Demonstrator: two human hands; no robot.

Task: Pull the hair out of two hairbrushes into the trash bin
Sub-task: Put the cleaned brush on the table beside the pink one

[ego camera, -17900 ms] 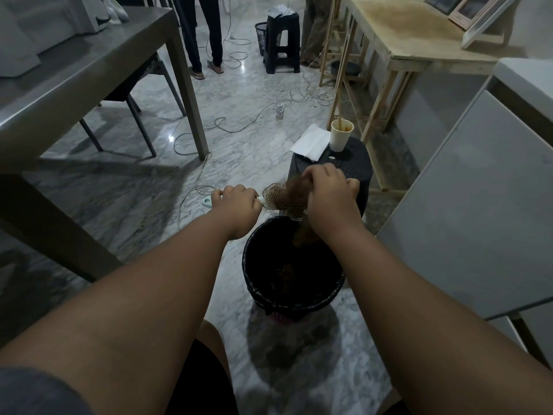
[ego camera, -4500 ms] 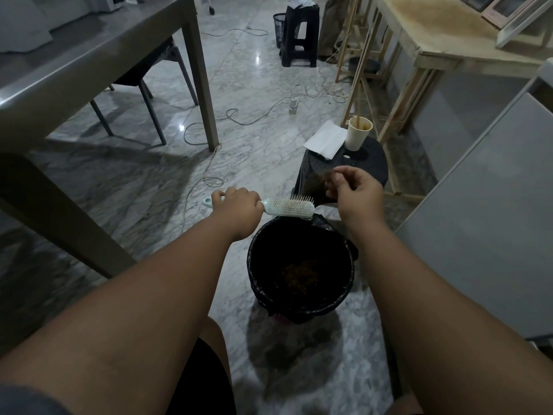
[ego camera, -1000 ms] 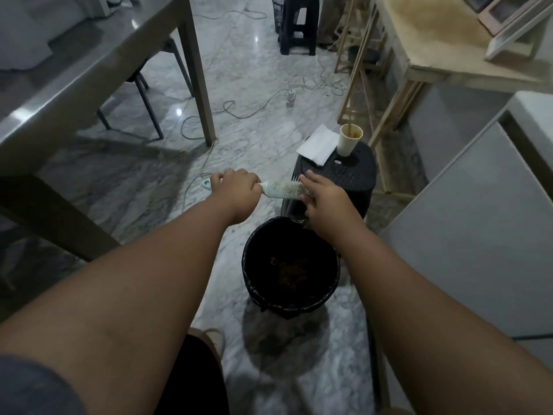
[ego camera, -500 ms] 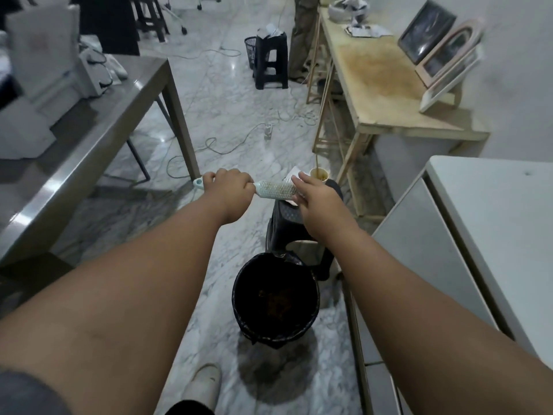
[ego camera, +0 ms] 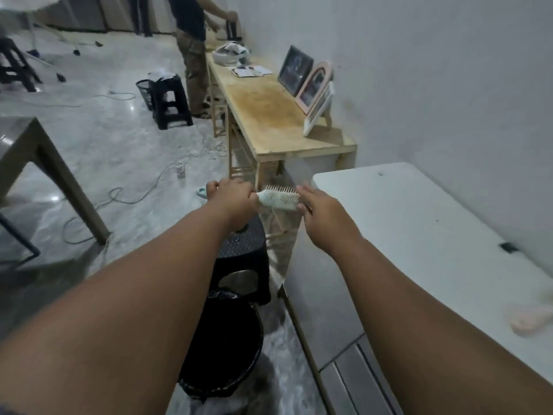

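Note:
My left hand (ego camera: 233,202) is closed around the handle of a pale green hairbrush (ego camera: 278,199), held level with its bristles up and no hair visible on them. My right hand (ego camera: 321,214) touches the brush head's far end with its fingertips. Both hands are raised in front of the white counter (ego camera: 419,235). The black trash bin (ego camera: 227,348) stands on the floor below, largely hidden by my left forearm. A blurred pink object (ego camera: 529,319), possibly a second brush, lies on the counter at the right edge.
A black stool (ego camera: 245,253) stands just behind the bin. A long wooden table (ego camera: 269,118) with picture frames runs along the wall. A person stands at its far end. Cables cross the marble floor. A grey table leg (ego camera: 68,181) is on the left.
The view has swung up and right, from the bin toward the counter. Both hands have risen with the brush, now bare of hair, and the bin lies lower in the frame.

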